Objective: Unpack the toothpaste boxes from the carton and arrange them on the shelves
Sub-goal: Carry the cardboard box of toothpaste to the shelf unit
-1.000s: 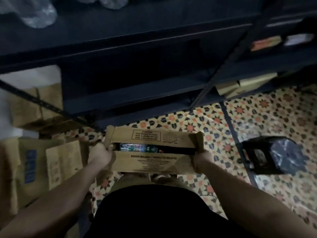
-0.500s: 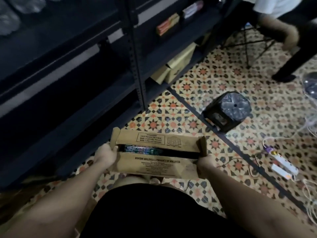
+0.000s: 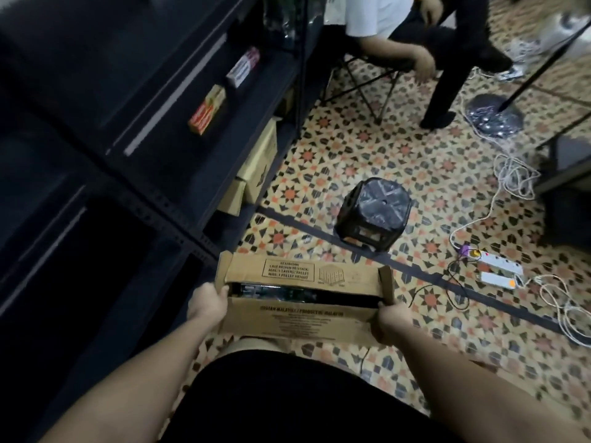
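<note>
The left hand (image 3: 207,303) and right hand (image 3: 389,319) grip opposite ends of the carton (image 3: 300,321), its flaps parted over dark toothpaste boxes (image 3: 275,290). Beyond the grip stands a black stool (image 3: 374,215); left of it, dark shelves (image 3: 179,148).

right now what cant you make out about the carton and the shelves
Head view only:
- Toothpaste boxes: only a dark strip shows between the carton flaps; count and brand unreadable.
- Left hand and right hand: fingers wrap round the carton ends, fingertips hidden.
- Lower shelves: too dark to see contents.
- Small boxes on the shelf: labels blurred.
</note>
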